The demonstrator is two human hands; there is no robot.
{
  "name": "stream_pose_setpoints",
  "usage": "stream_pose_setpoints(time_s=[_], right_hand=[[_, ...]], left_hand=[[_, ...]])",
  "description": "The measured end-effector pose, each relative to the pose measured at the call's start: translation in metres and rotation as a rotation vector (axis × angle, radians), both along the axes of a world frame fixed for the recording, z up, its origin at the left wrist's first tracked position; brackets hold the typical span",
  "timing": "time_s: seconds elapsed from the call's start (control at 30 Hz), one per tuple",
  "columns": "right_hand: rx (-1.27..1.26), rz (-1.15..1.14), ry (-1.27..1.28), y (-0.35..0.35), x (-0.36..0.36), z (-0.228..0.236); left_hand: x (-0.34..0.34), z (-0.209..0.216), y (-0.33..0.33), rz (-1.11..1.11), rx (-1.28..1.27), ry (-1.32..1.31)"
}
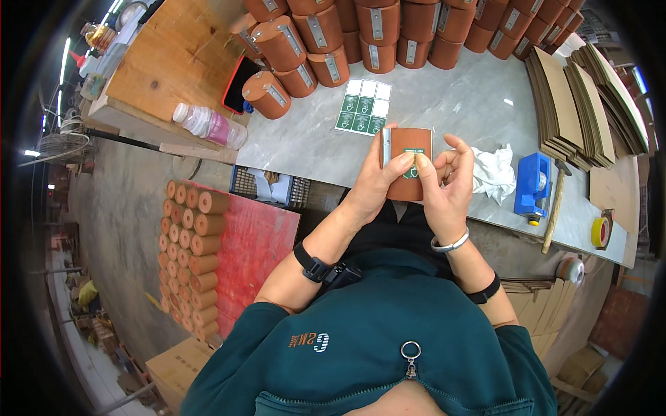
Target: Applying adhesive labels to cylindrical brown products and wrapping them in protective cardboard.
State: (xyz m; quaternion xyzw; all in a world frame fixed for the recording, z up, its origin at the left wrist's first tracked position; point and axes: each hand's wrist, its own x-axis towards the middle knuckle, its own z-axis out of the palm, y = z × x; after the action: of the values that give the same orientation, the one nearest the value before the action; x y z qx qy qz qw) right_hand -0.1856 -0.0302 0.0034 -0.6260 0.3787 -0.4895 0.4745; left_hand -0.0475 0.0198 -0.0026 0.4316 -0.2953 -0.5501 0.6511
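Our left hand grips the reddish-brown cylinder, axis pointing away; our half-open right hand thumbs its green label.

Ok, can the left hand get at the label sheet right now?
Probably yes: the label sheet lies uncovered just beyond the left hand, though that hand now grips the brown cylinder.
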Motion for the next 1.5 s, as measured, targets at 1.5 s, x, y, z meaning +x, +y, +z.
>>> stream_pose_setpoints(time_s=[1.5], right_hand=[[-0.589,-0.605,1.331,-0.342,-0.249,0.036]], left_hand=[[0.033,-0.019,0.057,-0.25,0.017,0.508]])
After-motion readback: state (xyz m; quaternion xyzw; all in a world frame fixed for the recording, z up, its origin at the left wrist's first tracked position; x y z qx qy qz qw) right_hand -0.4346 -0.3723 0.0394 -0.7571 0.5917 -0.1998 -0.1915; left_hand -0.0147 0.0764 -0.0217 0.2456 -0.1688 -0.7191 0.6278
